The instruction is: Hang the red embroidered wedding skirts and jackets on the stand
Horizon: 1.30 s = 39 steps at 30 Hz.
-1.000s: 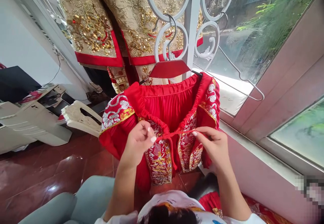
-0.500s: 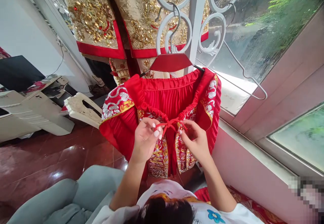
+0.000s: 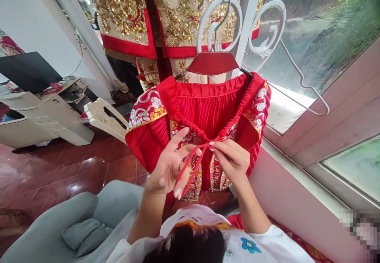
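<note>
A red pleated skirt point(image 3: 208, 108) with silver and gold embroidered panels hangs by its gathered waistband from a hanger point(image 3: 212, 63). At the front of the waistband a red drawstring point(image 3: 194, 168) comes together in a knot or crossing. My right hand point(image 3: 233, 160) pinches the drawstring there between thumb and fingertips. Two strands slant down from it to my left hand point(image 3: 169, 168). That hand has its index finger stretched out, its thumb by the strands and its lower fingers curled on the cord.
Behind the skirt hangs a gold-beaded garment point(image 3: 178, 13) with red trim. A white scrollwork grille point(image 3: 242, 21) holds the hanger, with a bare wire hanger point(image 3: 303, 84) by the window. To the left are a white chair point(image 3: 103, 116), a grey sofa point(image 3: 71, 203) and a desk point(image 3: 44, 112).
The small bow-like crossing has become longer strands drawn down to the left. My left hand has shifted down and opened its index finger; my right hand stays pinched at the crossing.
</note>
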Available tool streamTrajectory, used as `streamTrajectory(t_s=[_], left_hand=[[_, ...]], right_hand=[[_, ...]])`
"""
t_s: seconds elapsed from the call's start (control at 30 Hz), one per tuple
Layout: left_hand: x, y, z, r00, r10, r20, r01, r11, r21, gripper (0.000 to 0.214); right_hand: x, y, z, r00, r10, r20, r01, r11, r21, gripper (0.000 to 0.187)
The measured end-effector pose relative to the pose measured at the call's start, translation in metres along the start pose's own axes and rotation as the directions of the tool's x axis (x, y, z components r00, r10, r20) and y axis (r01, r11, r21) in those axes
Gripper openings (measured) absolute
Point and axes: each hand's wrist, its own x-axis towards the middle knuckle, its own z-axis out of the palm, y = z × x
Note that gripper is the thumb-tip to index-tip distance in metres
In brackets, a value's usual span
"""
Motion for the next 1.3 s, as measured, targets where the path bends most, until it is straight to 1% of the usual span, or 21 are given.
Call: streamTrajectory(t_s=[0.1,0.17,0.23,0.27,0.33,0.43,0.5,0.53,0.57,0.6,0.7,0.77,0.8,0.83,0.9,0.97,1.03,1.13,1.2,1.23,1.3], left_hand=[[-0.003,0.004,-0.002,0.978,0.173,-0.115,-0.181,0.981,-0.063,0.061],[-0.004,0.008,-0.002,0.946,0.274,-0.173,-0.277,0.961,0.005,0.050],[-0.004,0.012,-0.003,0.906,0.394,-0.156,-0.354,0.906,0.232,0.040],[-0.005,0.014,-0.003,0.872,0.474,-0.122,-0.387,0.821,0.420,0.034],[-0.006,0.019,-0.003,0.792,0.611,-0.019,-0.402,0.544,0.737,0.024],[-0.006,0.033,-0.002,0.683,0.675,0.279,-0.366,-0.014,0.931,0.033],[-0.002,0.046,-0.002,0.615,0.560,0.555,-0.317,-0.469,0.824,0.039],[0.001,0.052,-0.002,0.591,0.482,0.646,-0.261,-0.644,0.719,0.034],[0.004,0.056,-0.004,0.578,0.431,0.693,-0.210,-0.742,0.636,0.026],[0.009,0.060,-0.005,0.570,0.433,0.699,-0.172,-0.769,0.616,0.019],[0.024,0.059,-0.012,0.518,0.572,0.636,-0.152,-0.671,0.726,0.019],[0.034,0.051,-0.014,0.512,0.722,0.464,-0.225,-0.409,0.884,0.022],[0.038,0.046,-0.013,0.548,0.773,0.319,-0.296,-0.177,0.938,0.024],[0.042,0.042,-0.011,0.619,0.767,0.166,-0.375,0.103,0.921,0.027],[0.044,0.038,-0.005,0.811,0.584,-0.030,-0.431,0.632,0.645,0.037],[0.042,0.039,0.003,0.937,0.350,-0.009,-0.336,0.906,0.257,0.046],[0.037,0.045,0.010,0.968,0.243,0.062,-0.244,0.970,0.007,0.047],[0.027,0.056,0.012,0.920,0.378,0.102,-0.378,0.926,-0.020,0.032],[0.022,0.062,0.010,0.827,0.559,0.054,-0.557,0.804,0.209,0.029],[0.020,0.063,0.008,0.749,0.662,0.013,-0.620,0.695,0.363,0.033],[0.018,0.061,0.004,0.579,0.810,-0.093,-0.559,0.478,0.677,0.036]], right_hand=[[-0.003,0.009,-0.009,0.993,-0.098,0.069,0.104,0.990,-0.095,0.020],[-0.005,0.015,-0.014,0.989,-0.106,0.098,0.120,0.982,-0.148,0.021],[-0.005,0.020,-0.019,0.990,-0.097,0.107,0.113,0.982,-0.153,0.021],[-0.005,0.021,-0.020,0.990,-0.092,0.104,0.108,0.982,-0.153,0.021],[-0.004,0.023,-0.022,0.990,-0.100,0.094,0.115,0.980,-0.163,0.019],[-0.001,0.022,-0.022,0.984,-0.139,0.114,0.157,0.973,-0.167,0.018],[0.000,0.019,-0.020,0.976,-0.176,0.127,0.194,0.969,-0.150,0.018],[0.000,0.018,-0.018,0.974,-0.192,0.123,0.208,0.968,-0.140,0.018],[0.000,0.017,-0.016,0.972,-0.206,0.115,0.221,0.966,-0.132,0.017],[-0.001,0.016,-0.014,0.969,-0.219,0.115,0.232,0.965,-0.125,0.017],[-0.005,0.014,-0.008,0.957,-0.253,0.144,0.270,0.956,-0.113,0.018],[-0.007,0.014,-0.006,0.947,-0.265,0.184,0.291,0.948,-0.130,0.018],[-0.008,0.014,-0.006,0.944,-0.255,0.210,0.287,0.947,-0.142,0.017],[-0.008,0.015,-0.007,0.943,-0.234,0.237,0.274,0.949,-0.155,0.013],[-0.008,0.016,-0.010,0.941,-0.174,0.291,0.232,0.957,-0.177,0.008],[-0.008,0.018,-0.013,0.939,-0.123,0.323,0.197,0.958,-0.209,0.012],[-0.009,0.022,-0.013,0.937,-0.105,0.333,0.195,0.948,-0.250,0.011],[-0.012,0.027,-0.010,0.937,-0.098,0.335,0.208,0.928,-0.309,0.012],[-0.014,0.030,-0.009,0.945,-0.103,0.311,0.203,0.930,-0.306,0.013],[-0.014,0.032,-0.011,0.951,-0.101,0.290,0.191,0.935,-0.299,0.016],[-0.011,0.035,-0.018,0.967,-0.075,0.242,0.152,0.936,-0.318,0.025]])
